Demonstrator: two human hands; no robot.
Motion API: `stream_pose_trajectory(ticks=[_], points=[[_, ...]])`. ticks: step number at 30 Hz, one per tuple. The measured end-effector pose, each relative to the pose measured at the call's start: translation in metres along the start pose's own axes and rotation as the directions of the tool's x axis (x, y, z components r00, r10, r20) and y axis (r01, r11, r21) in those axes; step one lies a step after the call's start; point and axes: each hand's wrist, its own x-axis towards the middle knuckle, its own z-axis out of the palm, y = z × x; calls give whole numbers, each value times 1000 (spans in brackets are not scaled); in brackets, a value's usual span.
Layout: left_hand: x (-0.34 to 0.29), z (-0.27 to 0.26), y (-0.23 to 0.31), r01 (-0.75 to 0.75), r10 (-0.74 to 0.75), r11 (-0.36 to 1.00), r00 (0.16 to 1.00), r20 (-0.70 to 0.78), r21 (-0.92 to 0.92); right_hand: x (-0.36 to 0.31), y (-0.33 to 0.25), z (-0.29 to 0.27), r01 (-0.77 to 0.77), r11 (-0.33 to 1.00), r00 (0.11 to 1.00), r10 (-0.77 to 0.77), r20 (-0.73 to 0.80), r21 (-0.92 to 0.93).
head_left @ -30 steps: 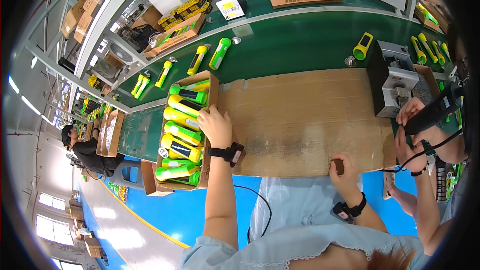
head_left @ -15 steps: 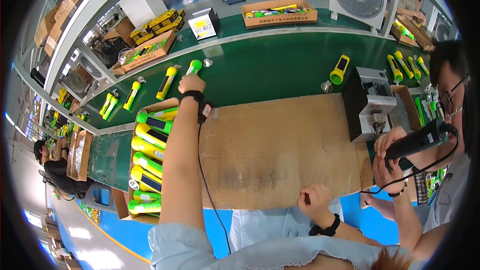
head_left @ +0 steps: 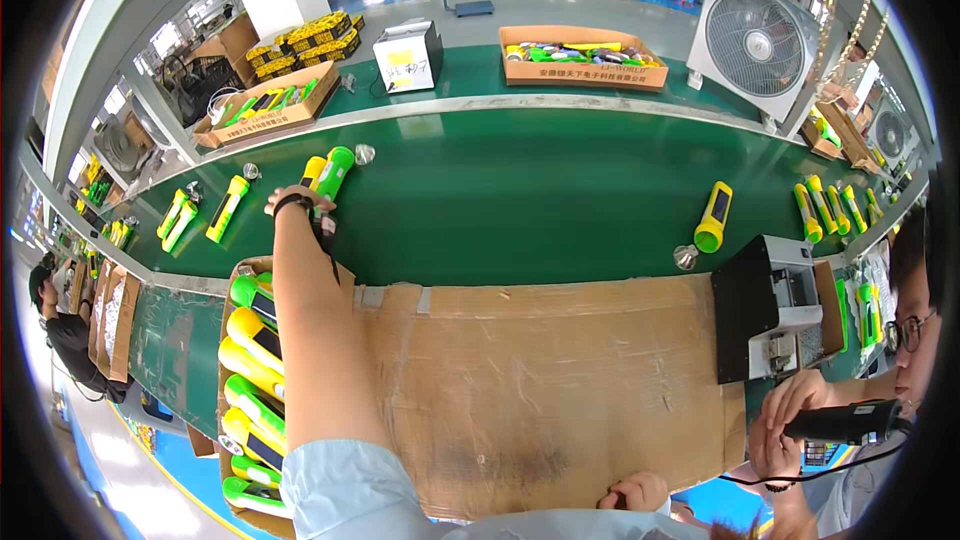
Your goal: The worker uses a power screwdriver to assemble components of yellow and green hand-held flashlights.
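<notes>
My left arm reaches out over the green work surface (head_left: 520, 190). My left hand (head_left: 298, 198) lies over the near end of a yellow flashlight (head_left: 313, 170), fingers apart, with a black band on the wrist. Right beside it lies a green flashlight (head_left: 338, 170), with a clear reflector cup (head_left: 364, 154) at its head. Below my forearm a cardboard box (head_left: 345, 278) holds several yellow and green flashlights with dark panels. My right hand (head_left: 640, 492) rests curled at the front edge of a cardboard sheet (head_left: 560, 370); a dark spot shows between its fingers, too small to make out.
More flashlights (head_left: 228, 208) lie along the surface at left and right. A black and grey machine (head_left: 765, 315) stands at the sheet's right edge. A co-worker's hands (head_left: 785, 425) hold a black corded cylinder (head_left: 845, 423). Beyond stand a fan (head_left: 755, 40) and boxes of flashlights (head_left: 585, 72).
My left hand has left the green flashlight and moved left onto the yellow one. The view has tilted up, so my right hand appears lower. The co-worker still holds the black cylinder.
</notes>
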Motion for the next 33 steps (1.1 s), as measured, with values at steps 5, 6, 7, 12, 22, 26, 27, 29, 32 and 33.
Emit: stream_pose_trajectory(ticks=[5,6,7,12,22,26,27,29,32,33], points=[[23,14,1,-382,395,897,919,16,-225,-2,-4,-1,0,1000,1000,1,-11,25],[18,13,1,-399,414,882,910,8,-252,2,-8,-3,-3,999,1000,3,-6,33],[-2,4,26,-468,471,852,881,-47,-236,2,-6,-5,-20,1000,1000,20,0,11],[-125,-10,82,-523,514,852,842,-163,-21,9,-8,-10,-31,998,999,29,44,49],[-414,65,-9,-605,533,795,658,-532,48,11,-13,-12,-57,995,997,61,-49,81],[-481,84,-66,-661,611,750,674,-416,29,13,-16,-14,-42,994,997,49,-61,104],[-495,92,-74,-673,611,740,666,-429,9,14,-16,-15,-35,993,997,42,-65,112],[-513,99,-83,-702,609,712,605,-512,19,15,-18,-15,-48,989,995,59,-76,142],[-522,109,-85,-709,619,704,589,-520,36,12,-20,-18,-72,985,995,81,-54,155],[-525,116,-85,-746,628,663,595,-502,-55,7,-19,-17,-59,987,996,67,-52,149]])
